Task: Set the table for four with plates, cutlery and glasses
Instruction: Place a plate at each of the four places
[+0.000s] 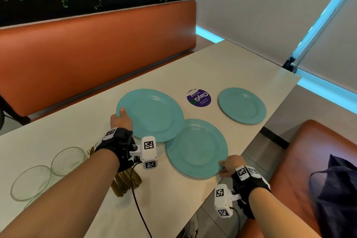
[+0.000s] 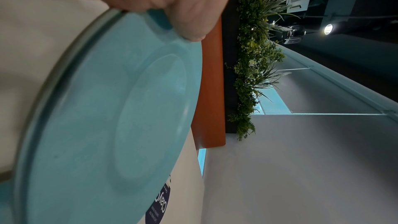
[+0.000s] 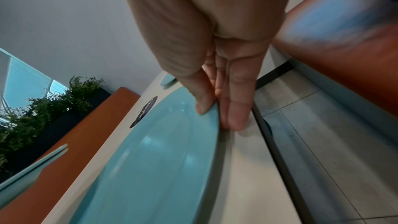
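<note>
Head view: three teal plates on the surface (image 1: 222, 60), placed relative to the round purple sticker (image 1: 199, 98). Far plate (image 1: 242, 105) lies right of the sticker. Left plate (image 1: 152, 115) lies left of it, rim pinched by the left hand (image 1: 121, 120), thumb on top. Near plate (image 1: 197, 148) lies below the sticker, its edge slightly under the left plate. Right hand (image 1: 230, 165) grips its near rim. Glasses (image 1: 67, 160) and gold cutlery (image 1: 126, 181) wait well left.

Left wrist view: thumb over rim; a second plate edge seems to show beneath, possibly stacked.

Right wrist view: thumb above, fingers (image 3: 237, 108) under the rim.

Judgement: plates look rigid, smooth, light, likely slippery; hold at rim.
</note>
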Available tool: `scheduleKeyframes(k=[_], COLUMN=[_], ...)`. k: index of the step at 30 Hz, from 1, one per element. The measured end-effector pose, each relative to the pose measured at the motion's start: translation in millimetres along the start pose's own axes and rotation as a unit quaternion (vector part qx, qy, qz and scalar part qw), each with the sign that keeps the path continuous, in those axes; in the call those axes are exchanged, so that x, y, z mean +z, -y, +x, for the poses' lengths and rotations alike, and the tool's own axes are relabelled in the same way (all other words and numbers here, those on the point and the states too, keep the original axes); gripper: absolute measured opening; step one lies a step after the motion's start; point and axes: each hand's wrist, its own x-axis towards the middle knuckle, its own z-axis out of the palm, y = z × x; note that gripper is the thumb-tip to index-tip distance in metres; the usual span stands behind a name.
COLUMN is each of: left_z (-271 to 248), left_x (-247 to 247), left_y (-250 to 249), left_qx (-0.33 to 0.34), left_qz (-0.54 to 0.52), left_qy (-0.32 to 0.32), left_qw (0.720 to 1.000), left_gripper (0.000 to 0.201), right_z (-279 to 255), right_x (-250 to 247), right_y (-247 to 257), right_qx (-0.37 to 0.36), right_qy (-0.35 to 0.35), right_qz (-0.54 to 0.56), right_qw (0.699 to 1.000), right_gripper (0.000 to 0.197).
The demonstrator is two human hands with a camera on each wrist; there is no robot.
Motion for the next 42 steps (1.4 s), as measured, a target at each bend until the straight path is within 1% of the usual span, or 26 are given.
scheduleKeyframes(k=[4, 8, 12, 14, 16, 17, 19, 21, 22, 23, 24, 25, 26, 29, 32, 33, 35, 38, 40, 42], left_z=[0.5, -1.6, -5.5, -6.8, -5.7, -6.3, -4.7, -0.5, 0.5, -0.4, -2.0, -2.4, -1.9, 7.8, 27.2, 32.1, 43.3, 59.4, 69.5, 78.7], left_x=[3.3, 7.5, 10.0, 12.2, 15.3, 17.9, 23.7, 32.8, 37.6, 42.2, 45.8, 51.3, 56.8, 70.6, 84.6, 89.3, 101.2, 121.4, 134.4, 143.2], left_y=[0.6, 2.5, 1.9, 1.1, 0.7, -0.3, -0.6, 1.3, 0.3, -2.3, -5.6, -8.7, -11.6, -16.9, -23.7, -27.2, -33.7, -41.3, -47.6, -52.1], left_qx=[0.003, 0.004, -0.002, -0.007, -0.013, -0.018, -0.026, -0.031, -0.032, -0.039, -0.05, -0.061, -0.061, -0.047, -0.046, -0.047, -0.053, -0.057, -0.066, -0.072], left_qz=[0.008, 0.005, 0.001, -0.01, -0.025, -0.032, -0.045, -0.048, -0.041, -0.042, -0.058, -0.066, -0.077, -0.082, -0.097, -0.109, -0.135, -0.151, -0.175, -0.19], left_qy=[0.001, 0.008, 0.017, 0.027, 0.036, 0.041, 0.045, 0.074, 0.084, 0.092, 0.1, 0.104, 0.11, 0.099, 0.066, 0.062, 0.053, 0.038, 0.019, 0.007], left_qw=[1.0, 1.0, 1.0, 1.0, 0.999, 0.998, 0.998, 0.996, 0.995, 0.994, 0.992, 0.99, 0.989, 0.991, 0.992, 0.991, 0.988, 0.986, 0.982, 0.979], left_gripper=[0.055, 0.055, 0.054, 0.054, 0.054, 0.054, 0.055, 0.05, 0.048, 0.048, 0.048, 0.048, 0.047, 0.043, 0.038, 0.036, 0.035, 0.042, 0.047, 0.047], right_z=[-3.8, 1.8, -4.9, -13.9, -23.8, -24.5, -29.6, -22.5, -19.1, -16.0, -13.1, -12.8, -9.7, 6.4, 34.9, 42.1, 55.4, 74.5, 86.4, 98.4], right_x=[2.5, 4.2, 4.1, 0.4, -2.2, -3.3, -1.7, 6.1, 10.2, 14.4, 16.7, 16.7, 15.0, 8.3, 1.1, -1.5, -5.7, -8.3, -8.4, -6.3], right_y=[0.5, -3.0, 3.9, 13.2, 27.0, 33.8, 53.5, 74.1, 84.1, 94.6, 105.2, 116.6, 125.8, 150.0, 175.3, 184.6, 205.9, 237.1, 255.0, 269.4], right_qx=[0.005, 0.025, 0.038, 0.05, 0.046, 0.024, -0.041, -0.086, -0.094, -0.094, -0.092, -0.085, -0.075, -0.085, -0.07, -0.068, -0.066, -0.076, -0.089, -0.104], right_qy=[-0.007, -0.036, -0.028, -0.056, -0.094, -0.112, -0.124, -0.095, -0.06, -0.022, 0.017, 0.046, 0.066, 0.084, 0.094, 0.092, 0.103, 0.135, 0.15, 0.159], right_qz=[-0.014, -0.031, -0.025, -0.04, -0.078, -0.091, -0.093, -0.064, -0.02, 0.035, 0.074, 0.106, 0.12, 0.141, 0.185, 0.21, 0.252, 0.271, 0.28, 0.283], right_qw=[1.0, 0.999, 0.999, 0.996, 0.991, 0.989, 0.987, 0.99, 0.994, 0.995, 0.993, 0.99, 0.988, 0.983, 0.976, 0.971, 0.96, 0.95, 0.944, 0.94], right_gripper=[0.019, 0.016, 0.012, 0.024, 0.037, 0.042, 0.048, 0.056, 0.055, 0.042, 0.024, 0.021, 0.023, 0.022, 0.01, 0.011, 0.02, 0.03, 0.03, 0.03])
